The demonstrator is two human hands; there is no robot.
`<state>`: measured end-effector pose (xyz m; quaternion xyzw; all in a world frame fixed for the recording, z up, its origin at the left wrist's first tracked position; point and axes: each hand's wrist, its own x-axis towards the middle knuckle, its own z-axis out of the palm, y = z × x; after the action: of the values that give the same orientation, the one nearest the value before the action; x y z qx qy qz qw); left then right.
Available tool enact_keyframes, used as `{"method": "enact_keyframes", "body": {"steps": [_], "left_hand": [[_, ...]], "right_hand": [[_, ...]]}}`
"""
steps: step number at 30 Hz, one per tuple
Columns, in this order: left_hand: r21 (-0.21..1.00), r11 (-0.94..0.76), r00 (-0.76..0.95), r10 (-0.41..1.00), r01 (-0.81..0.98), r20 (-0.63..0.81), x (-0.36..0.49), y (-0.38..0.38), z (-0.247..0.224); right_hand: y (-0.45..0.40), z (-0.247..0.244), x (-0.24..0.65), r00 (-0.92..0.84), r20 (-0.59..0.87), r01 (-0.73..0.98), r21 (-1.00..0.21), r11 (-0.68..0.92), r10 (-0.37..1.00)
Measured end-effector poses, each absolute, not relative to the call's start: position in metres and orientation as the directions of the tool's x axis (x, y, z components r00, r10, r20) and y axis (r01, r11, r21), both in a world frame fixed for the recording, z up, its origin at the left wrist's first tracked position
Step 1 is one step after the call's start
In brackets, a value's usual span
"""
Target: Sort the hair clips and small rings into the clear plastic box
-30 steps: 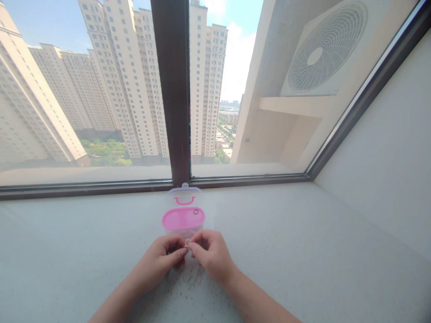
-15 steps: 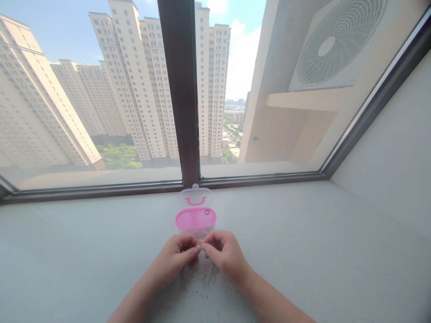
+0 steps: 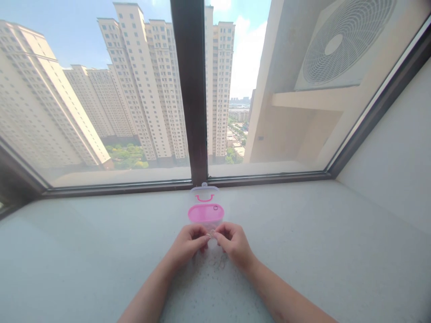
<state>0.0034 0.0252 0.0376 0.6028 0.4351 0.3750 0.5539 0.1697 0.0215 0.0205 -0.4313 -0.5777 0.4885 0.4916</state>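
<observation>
Loop: we see a small pale loop (image 3: 213, 232) between the fingertips of both hands, over the sill (image 3: 101, 251) and just in front of the box; a strand shows at its left, and we cannot tell whether this is one twisted loop or two linked ones.
Left hand (image 3: 190, 242): we find its thumb and forefinger pinched at the loop's left side, the other fingers curled beneath.
Right hand (image 3: 235, 242): we see it pinching the loop's right side, its fingertips just beside those of the other hand.
Loose loops (image 3: 221, 264): we make out a few thin ones on the sill near the hands, too faint to count; neither hand holds them, and we cannot tell whether they are finished or waiting.
Box (image 3: 213, 225): we see its clear wall under a pink top (image 3: 202, 213), partly hidden by the hands; the contents are too blurred to name.
Dark ring (image 3: 215, 207): we see it at the right of the pink top, loose or fixed we cannot tell.
Lid (image 3: 198, 190): it stands up behind the pink top, near the window frame (image 3: 195, 134), so we count the box as opened.
Progress: we judge the loop midway, gripped from both sides but not yet set down.
</observation>
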Motion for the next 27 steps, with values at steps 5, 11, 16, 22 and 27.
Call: {"method": "enact_keyframes", "body": {"steps": [5,11,16,22,27], "left_hand": [[0.993,-0.026,0.327,0.945,0.111,-0.012,0.005,0.03,0.028],[0.989,-0.057,0.291,0.957,0.136,0.015,0.005,0.037,0.02],[0.987,-0.082,0.268,0.962,0.14,0.042,0.005,0.042,0.016],[0.98,-0.107,0.244,0.968,0.169,0.064,0.001,0.048,0.014],[0.974,-0.122,0.201,0.976,0.19,0.083,0.0,0.051,0.012]], "right_hand": [[0.028,0.015,0.172,-0.17,0.162,0.024,-0.985,0.168,0.972],[0.034,0.01,0.173,-0.16,0.185,0.037,-0.98,0.194,0.97],[0.041,0.006,0.171,-0.141,0.225,0.071,-0.969,0.237,0.964],[0.049,0.0,0.169,-0.1,0.262,0.092,-0.958,0.271,0.96],[0.052,-0.004,0.168,-0.092,0.3,0.155,-0.937,0.312,0.949]]}}
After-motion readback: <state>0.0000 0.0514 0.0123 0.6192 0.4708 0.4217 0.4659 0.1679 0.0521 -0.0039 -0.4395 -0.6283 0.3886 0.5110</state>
